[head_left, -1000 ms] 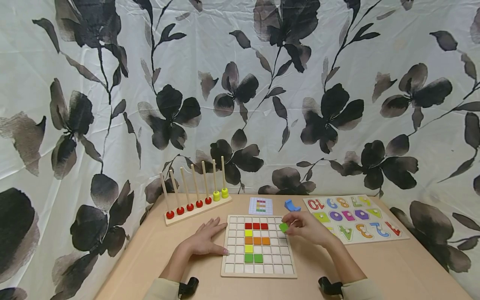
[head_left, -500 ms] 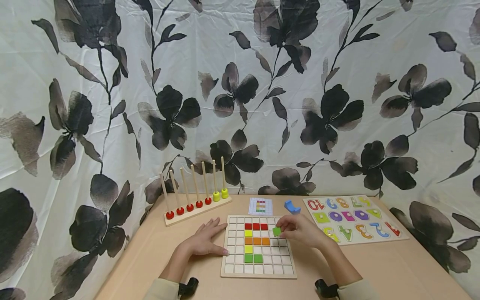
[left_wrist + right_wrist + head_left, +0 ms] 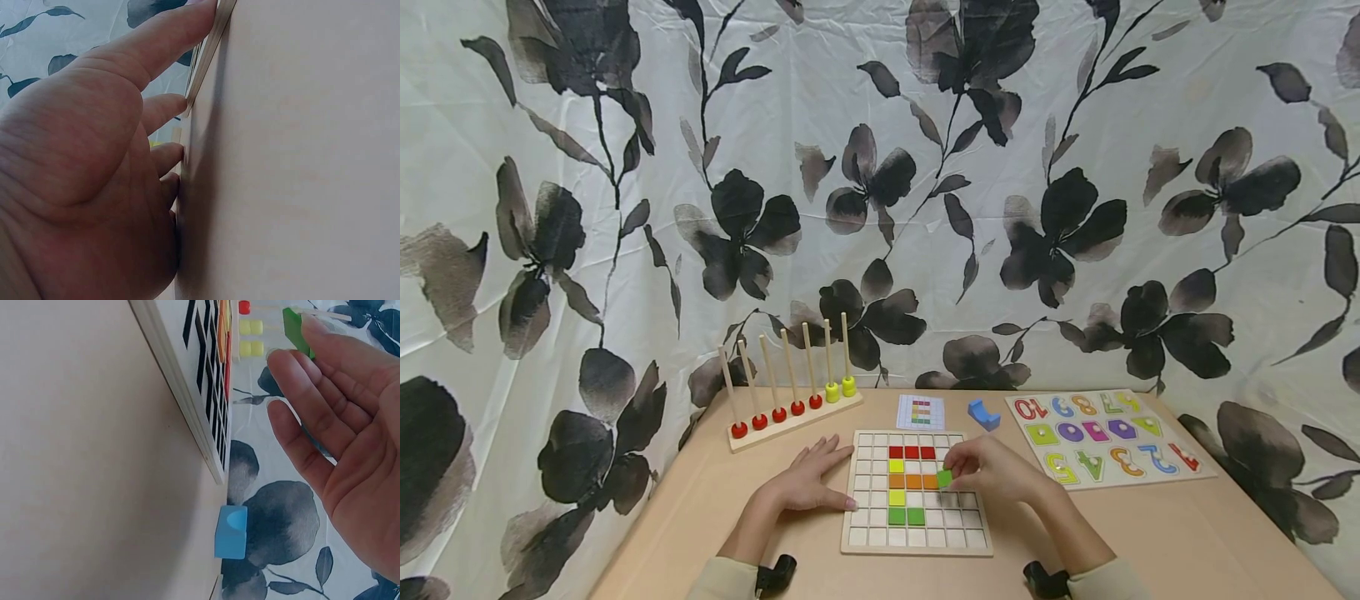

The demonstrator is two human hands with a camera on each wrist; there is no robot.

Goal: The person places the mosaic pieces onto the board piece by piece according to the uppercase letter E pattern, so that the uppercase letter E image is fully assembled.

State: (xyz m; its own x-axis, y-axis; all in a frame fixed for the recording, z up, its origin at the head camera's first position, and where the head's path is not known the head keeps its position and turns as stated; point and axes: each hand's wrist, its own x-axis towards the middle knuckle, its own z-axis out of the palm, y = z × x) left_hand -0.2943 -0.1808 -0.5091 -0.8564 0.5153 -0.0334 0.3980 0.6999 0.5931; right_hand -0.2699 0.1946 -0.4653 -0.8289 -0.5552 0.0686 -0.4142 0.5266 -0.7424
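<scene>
My right hand (image 3: pixel 992 468) pinches a green square tile (image 3: pixel 944 478) between thumb and fingers, over the right side of the white grid board (image 3: pixel 917 537). In the right wrist view the green tile (image 3: pixel 296 331) stands clear of the board's surface. Red tiles (image 3: pixel 912 452), yellow tiles (image 3: pixel 897 497), orange tiles (image 3: pixel 913 482) and two green tiles (image 3: pixel 907 517) lie in the board's squares. Flat on the table, my left hand (image 3: pixel 808 483) has its fingers spread. Its thumb and fingertips touch the board's left edge, and the left wrist view shows the palm side.
Behind the board lies a small pattern card (image 3: pixel 921 412), with a blue curved block (image 3: pixel 984 415) to its right. A peg stand (image 3: pixel 797 421) with red and yellow beads is at the back left. A number puzzle board (image 3: pixel 1112 440) lies at the right.
My right hand has carried the green tile left and toward me, from the board's upper right edge to beside the orange row. The left hand has stayed in place.
</scene>
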